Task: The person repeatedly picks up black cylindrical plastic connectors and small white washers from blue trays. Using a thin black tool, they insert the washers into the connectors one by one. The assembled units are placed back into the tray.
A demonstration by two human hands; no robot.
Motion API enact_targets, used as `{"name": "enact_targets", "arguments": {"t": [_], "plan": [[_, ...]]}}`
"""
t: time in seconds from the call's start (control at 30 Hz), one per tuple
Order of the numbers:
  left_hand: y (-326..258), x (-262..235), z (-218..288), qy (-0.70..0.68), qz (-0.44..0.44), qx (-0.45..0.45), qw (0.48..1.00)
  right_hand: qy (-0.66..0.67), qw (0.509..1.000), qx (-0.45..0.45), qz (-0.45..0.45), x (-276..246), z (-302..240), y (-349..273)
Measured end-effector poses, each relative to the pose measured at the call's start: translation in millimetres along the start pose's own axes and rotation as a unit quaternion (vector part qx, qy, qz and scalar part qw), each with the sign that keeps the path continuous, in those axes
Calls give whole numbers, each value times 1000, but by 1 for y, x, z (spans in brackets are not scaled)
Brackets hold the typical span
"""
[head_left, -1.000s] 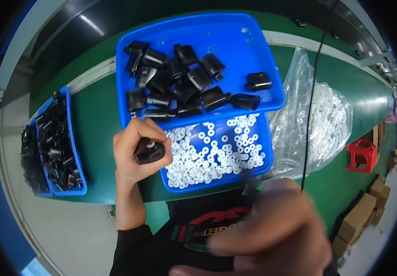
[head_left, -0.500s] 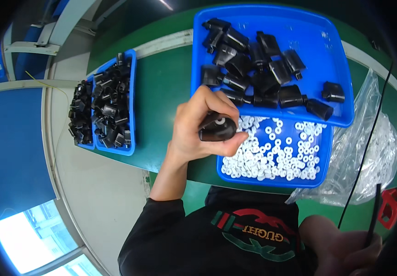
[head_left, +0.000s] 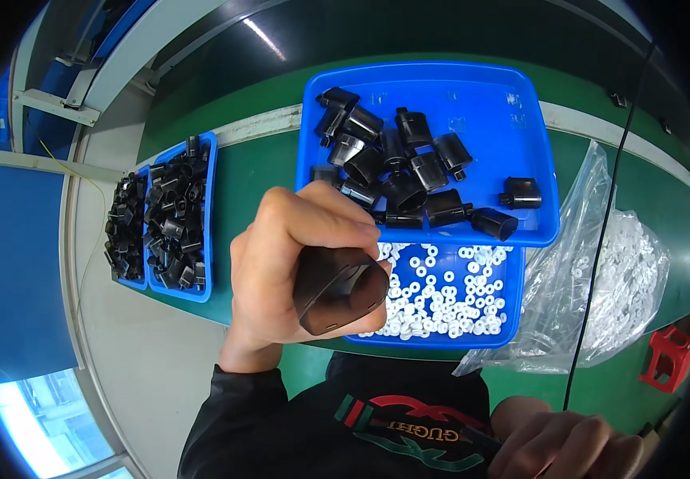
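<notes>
My left hand (head_left: pixel 261 255) is closed around a dark, hollow black plastic cap (head_left: pixel 331 289), its wide open end tilted up. My right hand (head_left: pixel 565 447) is at the lower right edge, fingers curled; what they hold, if anything, is hidden. Just beyond the left hand, a blue tray (head_left: pixel 497 104) carries several similar black caps (head_left: pixel 403 191). Partly under that tray, a second blue tray (head_left: pixel 511 319) holds many small white ring washers (head_left: pixel 441 310).
Farther left on the green table (head_left: pixel 253 172) stand narrow blue bins (head_left: pixel 211 172) packed with black parts. A clear plastic bag (head_left: pixel 628 263) of white pieces lies at the right, with a black cable (head_left: pixel 600 231) hanging across it. Beyond it is a red stool (head_left: pixel 669 357).
My left hand has moved left and closer to me, turning the cap so its open end shows. My right hand has shifted left; the thin black rod above it is out of sight.
</notes>
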State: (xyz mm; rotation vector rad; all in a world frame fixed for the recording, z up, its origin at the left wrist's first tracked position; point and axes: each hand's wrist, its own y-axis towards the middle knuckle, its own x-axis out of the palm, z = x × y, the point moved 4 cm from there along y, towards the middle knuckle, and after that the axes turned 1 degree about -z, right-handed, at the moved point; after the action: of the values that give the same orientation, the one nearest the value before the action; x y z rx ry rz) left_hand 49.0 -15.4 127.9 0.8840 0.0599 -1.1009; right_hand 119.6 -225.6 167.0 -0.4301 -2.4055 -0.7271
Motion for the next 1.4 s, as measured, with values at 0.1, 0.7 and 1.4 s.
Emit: {"name": "enact_targets", "arguments": {"t": [0.1,0.7,1.4], "plan": [[1,2,2,23,-7,-39,999,33,999,1,3,-1,-2,-1],[26,21,-10,117,-89,-97,984,9,986,-96,139,-27,-8,-51],[216,169,-274,263,-394,-160,866,-873,477,44,90,-104,110,-74]]}}
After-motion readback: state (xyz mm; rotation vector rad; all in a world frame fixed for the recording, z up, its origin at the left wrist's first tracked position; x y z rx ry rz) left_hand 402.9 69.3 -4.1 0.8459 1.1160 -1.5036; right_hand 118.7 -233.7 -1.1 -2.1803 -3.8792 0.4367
